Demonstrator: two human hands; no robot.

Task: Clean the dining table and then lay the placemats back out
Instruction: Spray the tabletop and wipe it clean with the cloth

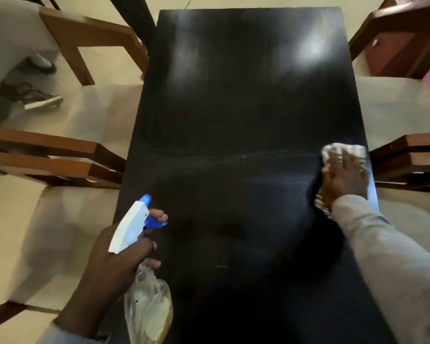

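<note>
A long black dining table (246,100) runs away from me, its top bare and streaked with wet smears. My left hand (114,264) holds a clear spray bottle (147,306) with a white and blue trigger head over the table's near left edge, one finger on the blue trigger. My right hand (343,177) lies flat on a checked cloth (343,151) pressed to the table near its right edge. No placemats are in view.
Wooden chairs with pale cushions flank the table: two on the left (60,155) and two on the right (407,155). A pair of shoes (35,95) lies on the floor at the left. A dark wooden cabinet (395,50) stands at the far right.
</note>
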